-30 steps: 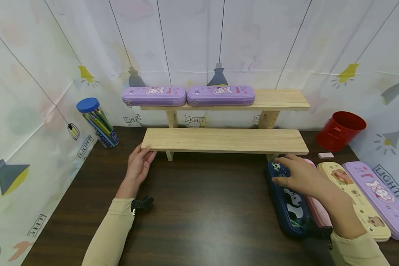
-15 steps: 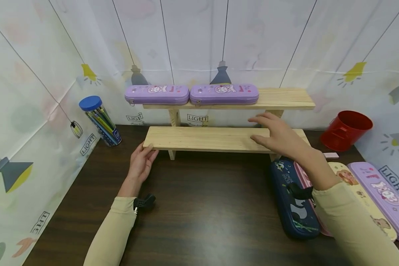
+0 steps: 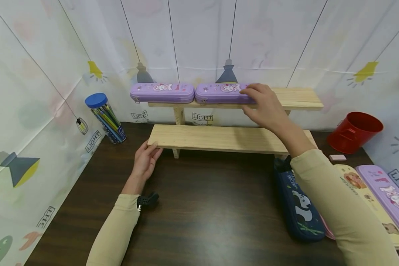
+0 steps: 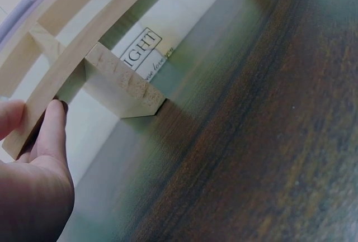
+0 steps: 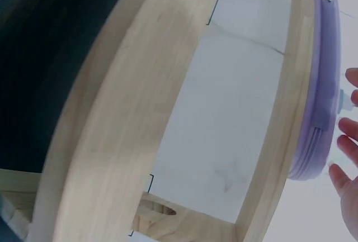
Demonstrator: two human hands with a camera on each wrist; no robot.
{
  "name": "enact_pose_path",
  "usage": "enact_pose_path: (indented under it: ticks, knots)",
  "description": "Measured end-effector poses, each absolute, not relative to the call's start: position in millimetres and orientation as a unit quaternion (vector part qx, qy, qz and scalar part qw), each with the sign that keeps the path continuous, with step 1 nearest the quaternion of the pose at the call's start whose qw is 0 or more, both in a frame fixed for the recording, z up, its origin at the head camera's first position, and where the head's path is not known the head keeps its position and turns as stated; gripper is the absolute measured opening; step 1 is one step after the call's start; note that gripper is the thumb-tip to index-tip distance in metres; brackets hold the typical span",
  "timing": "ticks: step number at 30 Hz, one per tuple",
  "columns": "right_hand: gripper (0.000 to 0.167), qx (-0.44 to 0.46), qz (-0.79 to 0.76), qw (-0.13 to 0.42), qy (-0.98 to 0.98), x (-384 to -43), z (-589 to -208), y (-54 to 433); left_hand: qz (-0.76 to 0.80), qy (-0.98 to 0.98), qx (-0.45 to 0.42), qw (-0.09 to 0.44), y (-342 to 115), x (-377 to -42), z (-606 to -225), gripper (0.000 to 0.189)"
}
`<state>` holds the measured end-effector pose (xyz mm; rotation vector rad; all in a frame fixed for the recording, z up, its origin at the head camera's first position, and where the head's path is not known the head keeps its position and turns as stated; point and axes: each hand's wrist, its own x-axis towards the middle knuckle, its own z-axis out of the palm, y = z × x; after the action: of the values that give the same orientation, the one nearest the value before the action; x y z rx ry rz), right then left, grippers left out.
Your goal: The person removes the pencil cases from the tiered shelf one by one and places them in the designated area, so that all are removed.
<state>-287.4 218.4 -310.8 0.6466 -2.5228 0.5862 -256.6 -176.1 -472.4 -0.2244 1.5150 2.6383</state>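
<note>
A two-tier wooden shelf [image 3: 212, 137] stands at the back of the dark table. My left hand [image 3: 144, 162] pinches the left end of its lower board, thumb [image 4: 10, 118] on top and fingers beneath. Two purple pencil cases lie end to end on the upper board: the left one [image 3: 164, 93] and the right one [image 3: 216, 94]. My right hand [image 3: 264, 107] is raised at the right end of the right case, overlapping it in the head view. In the right wrist view, its spread fingers [image 5: 348, 127] show just beside that purple case [image 5: 321, 113].
At the right lie a navy panda pencil case [image 3: 302, 210], a mostly hidden pink one, a yellow one [image 3: 369, 192] and another purple one [image 3: 390, 195]. Behind them are a white eraser [image 3: 337, 157] and a red mug [image 3: 349, 136]. A blue-lidded pencil jar [image 3: 108, 120] stands back left.
My right hand has risen from over the navy and pink cases, past the lower board, to the right purple case on the upper board. The left hand keeps its place on the shelf.
</note>
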Motion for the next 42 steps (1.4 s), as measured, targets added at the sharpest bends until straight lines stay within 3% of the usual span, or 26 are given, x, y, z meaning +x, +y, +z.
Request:
enact_pose_path:
  ticks: [10,17,27,42]
  knots:
    - [0.053,0.216,0.135,0.157,-0.954,-305,-305,195,0.863,0.497,-0.08,0.041,-176,-257,-472,0.056]
    - [0.037,0.214,0.154,0.146,-0.954,-306,-303,190,0.862,0.5,-0.074,0.038,-174,-257,-473,0.056]
    - [0.028,0.21,0.122,0.141,-0.96,-300,-297,189,0.861,0.502,-0.075,0.042,-176,-257,-472,0.056]
    - [0.037,0.198,0.147,0.132,-0.96,-288,-296,191,0.867,0.489,-0.081,0.049,-175,-257,-472,0.056]
